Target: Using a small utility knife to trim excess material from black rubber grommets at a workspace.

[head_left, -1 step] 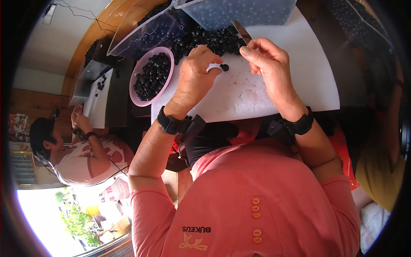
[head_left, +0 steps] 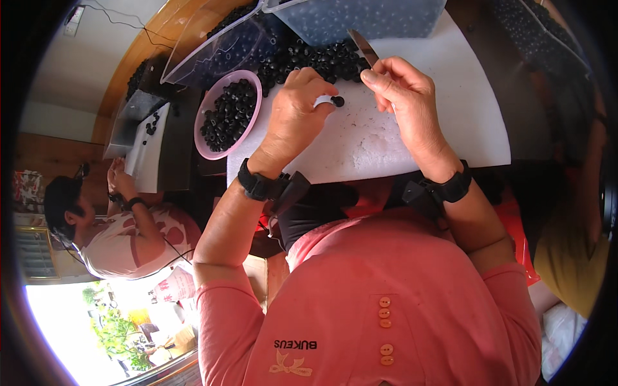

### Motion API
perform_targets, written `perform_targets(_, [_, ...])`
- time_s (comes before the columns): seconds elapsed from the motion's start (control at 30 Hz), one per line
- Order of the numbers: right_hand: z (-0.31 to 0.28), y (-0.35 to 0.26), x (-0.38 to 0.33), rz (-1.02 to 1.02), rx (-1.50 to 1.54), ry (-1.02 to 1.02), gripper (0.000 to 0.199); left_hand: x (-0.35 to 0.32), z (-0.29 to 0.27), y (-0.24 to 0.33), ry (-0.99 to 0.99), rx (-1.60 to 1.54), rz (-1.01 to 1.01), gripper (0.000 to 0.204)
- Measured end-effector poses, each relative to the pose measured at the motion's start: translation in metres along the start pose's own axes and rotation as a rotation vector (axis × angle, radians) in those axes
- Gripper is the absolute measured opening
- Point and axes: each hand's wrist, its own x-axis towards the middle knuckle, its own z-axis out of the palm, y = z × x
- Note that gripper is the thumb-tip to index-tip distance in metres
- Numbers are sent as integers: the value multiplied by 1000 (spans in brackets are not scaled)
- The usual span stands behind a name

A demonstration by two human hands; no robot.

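Between the thumb and fingertips of my left hand (head_left: 293, 106) is a small round black part (head_left: 338, 101); just what kind it is I cannot make out. My right hand (head_left: 407, 95) is closed around a knife (head_left: 363, 47), its blade sticking up and to the left past my fingers. The blade stays apart from the black part. Beyond my hands lies a heap of black parts (head_left: 309, 59), some showing holes like rings. All this is over a white board (head_left: 386, 151) sprinkled with dark crumbs.
Left of my left hand stands a pink bowl (head_left: 257, 109) of similar black parts. Clear plastic bins (head_left: 360, 19) stand at the far edge. A person (head_left: 129, 235) works at the left beside another white board (head_left: 149, 161). Someone's yellowish sleeve (head_left: 573, 264) shows at the right.
Almost nothing differs. My left fingers have shifted very slightly around the small black part, and my right hand keeps the knife in the same place.
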Motion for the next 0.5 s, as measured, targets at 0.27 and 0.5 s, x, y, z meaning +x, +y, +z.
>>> perform_targets(0.27, [1,3,2,-28,-28,-7,25,2,20,-3,28,140,77,24])
perform_targets(0.5, [4,8,-1,-137,-233,-58,27,-18,5,17,62,-896,-442,23])
